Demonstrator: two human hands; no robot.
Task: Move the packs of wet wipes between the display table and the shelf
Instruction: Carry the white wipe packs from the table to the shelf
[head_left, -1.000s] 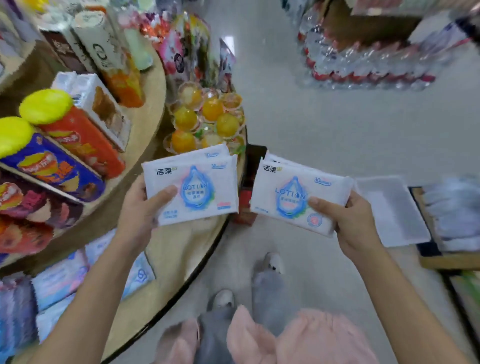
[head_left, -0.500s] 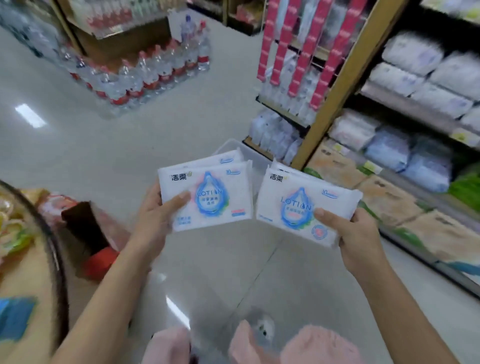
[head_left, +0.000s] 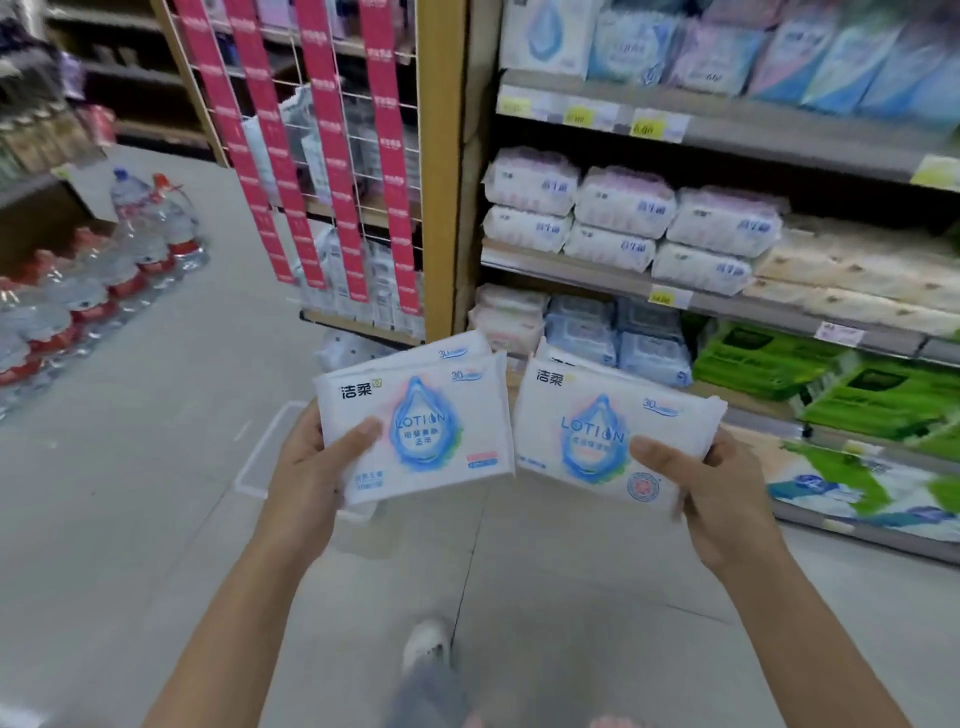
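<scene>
Brought nearer the shelf (head_left: 587, 275), wet-wipe packs (head_left: 415, 431) are held before it: one stack gripped by the left hand (head_left: 306, 467), another by the right hand (head_left: 722, 499). Carrying is underway; shelving is likely required next.

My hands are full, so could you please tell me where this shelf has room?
A tan strip of shelf board looks bare, right of the blue soft packs and in front of the green rectangular packs; the other tiers look packed tight.
</scene>
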